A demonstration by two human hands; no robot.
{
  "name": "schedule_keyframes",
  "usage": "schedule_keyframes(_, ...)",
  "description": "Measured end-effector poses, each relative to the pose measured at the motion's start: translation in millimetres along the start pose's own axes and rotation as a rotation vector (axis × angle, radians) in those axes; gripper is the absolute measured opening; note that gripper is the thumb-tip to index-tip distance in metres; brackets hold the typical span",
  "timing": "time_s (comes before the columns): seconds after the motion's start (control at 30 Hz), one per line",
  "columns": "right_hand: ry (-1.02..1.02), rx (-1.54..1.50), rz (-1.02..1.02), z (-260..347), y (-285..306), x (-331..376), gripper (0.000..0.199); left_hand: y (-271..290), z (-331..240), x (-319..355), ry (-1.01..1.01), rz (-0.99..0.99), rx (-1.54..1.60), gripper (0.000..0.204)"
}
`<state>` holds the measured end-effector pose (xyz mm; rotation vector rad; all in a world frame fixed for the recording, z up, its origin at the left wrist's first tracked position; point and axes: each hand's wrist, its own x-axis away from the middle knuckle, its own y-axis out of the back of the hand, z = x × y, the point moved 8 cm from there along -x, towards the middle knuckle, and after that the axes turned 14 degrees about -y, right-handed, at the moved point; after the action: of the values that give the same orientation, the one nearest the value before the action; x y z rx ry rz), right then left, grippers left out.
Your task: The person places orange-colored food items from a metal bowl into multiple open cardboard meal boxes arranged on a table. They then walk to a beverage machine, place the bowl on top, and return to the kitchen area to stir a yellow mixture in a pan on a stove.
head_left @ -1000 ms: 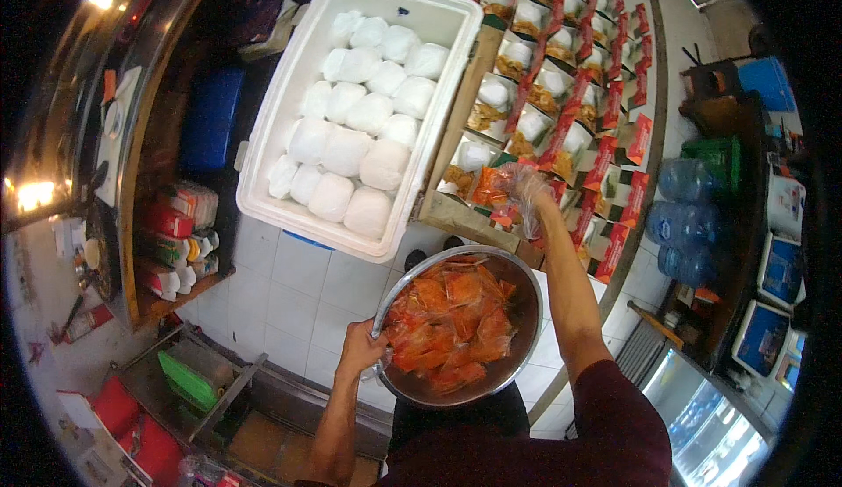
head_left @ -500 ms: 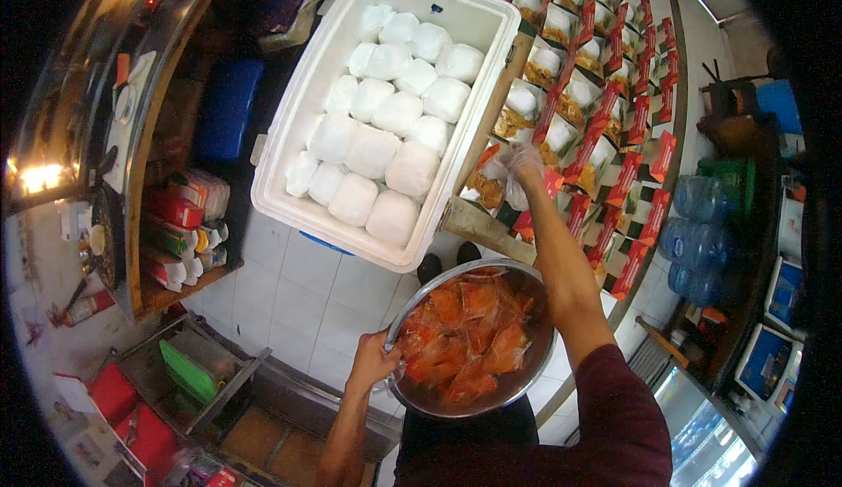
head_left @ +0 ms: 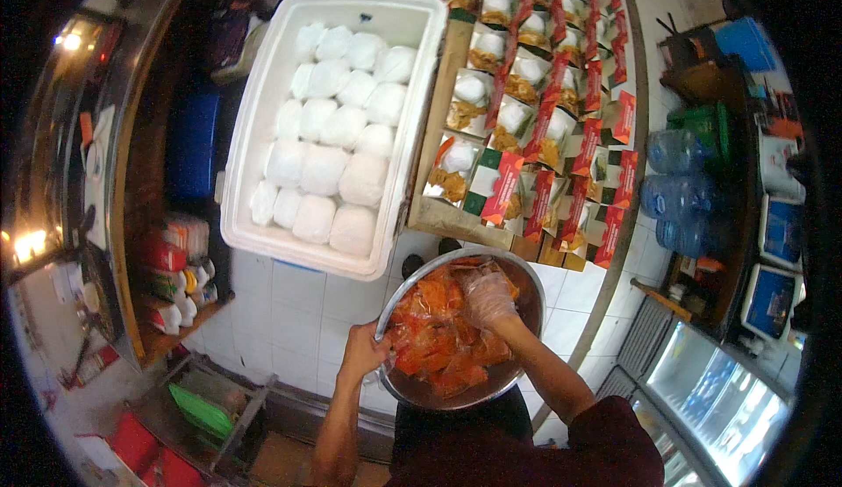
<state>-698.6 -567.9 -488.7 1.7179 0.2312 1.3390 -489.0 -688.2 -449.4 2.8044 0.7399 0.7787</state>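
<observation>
My left hand (head_left: pixel 362 353) grips the left rim of a round metal bowl (head_left: pixel 529 371), thumb over the edge. Inside the bowl lie several clear plastic packets of orange-red sauce (head_left: pixel 431 311). In a thin clear plastic glove, my right hand (head_left: pixel 489 299) reaches down among the packets at the bowl's right side; its fingertips are hidden there. Ahead of the bowl, open food boxes (head_left: pixel 469 89) stand in rows, holding white wrapped portions and golden-brown fried pieces. The nearest left box (head_left: pixel 450 174) also has an orange-red packet at its edge.
A white cooler box (head_left: pixel 235 215) full of white wrapped bundles (head_left: pixel 322 168) stands left of the food boxes. Large blue water bottles (head_left: pixel 675 196) are at the right. A wooden-edged shelf (head_left: pixel 189 325) with packages is on the left. White tiles (head_left: pixel 294 298) cover the floor.
My right hand has moved from the nearest left food box back into the bowl. My left hand still holds the rim. The boxes and cooler appear shifted left as the view turned.
</observation>
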Motion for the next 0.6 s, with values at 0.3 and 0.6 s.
schedule_keyframes(0.3,-0.052,-1.082,0.071,-78.3,31.6,45.5,0.045,-6.5,-18.6,-24.7,0.051,0.147,-0.114,0.022)
schedule_keyframes(0.6,-0.618,-1.41,-0.38,-230.4,33.8,-40.2,0.051,-20.1,-22.9,-35.9,-0.08,0.169,-0.176,0.01)
